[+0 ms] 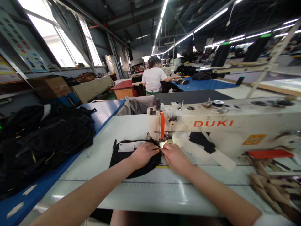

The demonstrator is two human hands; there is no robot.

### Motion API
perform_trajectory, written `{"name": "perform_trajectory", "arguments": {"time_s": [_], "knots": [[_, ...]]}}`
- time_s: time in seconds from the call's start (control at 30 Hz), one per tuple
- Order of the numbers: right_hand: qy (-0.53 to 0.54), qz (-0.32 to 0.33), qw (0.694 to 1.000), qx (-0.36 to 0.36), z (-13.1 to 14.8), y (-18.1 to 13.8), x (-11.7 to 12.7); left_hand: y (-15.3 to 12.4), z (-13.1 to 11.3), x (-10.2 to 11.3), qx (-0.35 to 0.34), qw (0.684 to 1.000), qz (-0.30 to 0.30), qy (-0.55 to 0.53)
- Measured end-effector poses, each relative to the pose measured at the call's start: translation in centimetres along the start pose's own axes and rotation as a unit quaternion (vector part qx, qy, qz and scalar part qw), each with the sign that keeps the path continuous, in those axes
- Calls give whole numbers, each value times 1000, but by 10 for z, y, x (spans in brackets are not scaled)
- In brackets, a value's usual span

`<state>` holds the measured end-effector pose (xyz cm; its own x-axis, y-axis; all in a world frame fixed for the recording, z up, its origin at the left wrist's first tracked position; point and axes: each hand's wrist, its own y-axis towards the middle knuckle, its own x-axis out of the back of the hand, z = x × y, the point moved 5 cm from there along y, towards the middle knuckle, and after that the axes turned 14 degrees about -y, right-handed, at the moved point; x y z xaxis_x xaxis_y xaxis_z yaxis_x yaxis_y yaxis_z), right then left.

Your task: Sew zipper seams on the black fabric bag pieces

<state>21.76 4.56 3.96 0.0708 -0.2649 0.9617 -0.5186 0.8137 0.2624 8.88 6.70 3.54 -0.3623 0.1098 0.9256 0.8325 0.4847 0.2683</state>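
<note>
A black fabric piece with a curved lower edge lies on the sewing machine bed, its upper right edge by the needle area. A white strip rests along its top. My left hand is closed on the fabric from above, fingers together and fingertips close to the presser foot. From the other side, my right hand pinches the fabric's edge between thumb and forefinger. Both sets of fingertips nearly meet in front of the machine head. The needle itself is hidden.
White strips and a black scrap lie under the machine arm. Dark fabric is heaped at left on a blue surface. Beige cloth pieces hang at right. A person in white works ahead.
</note>
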Motion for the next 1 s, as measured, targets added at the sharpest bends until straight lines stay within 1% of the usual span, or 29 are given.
{"name": "perform_trajectory", "arguments": {"time_s": [0.2,0.33,0.8,1.0], "knots": [[-11,0,1000,-14,1,-1,-4,-4,3,-2,2,999,-37,-4],[-11,6,1000,-20,1,0,-4,-4,4,-2,-3,999,-49,-9],[-22,-12,1000,-18,1,1,-7,-5,10,-5,10,998,-61,-17],[22,-34,999,-20,0,-8,-3,-5,10,-3,21,997,-67,-35]]}}
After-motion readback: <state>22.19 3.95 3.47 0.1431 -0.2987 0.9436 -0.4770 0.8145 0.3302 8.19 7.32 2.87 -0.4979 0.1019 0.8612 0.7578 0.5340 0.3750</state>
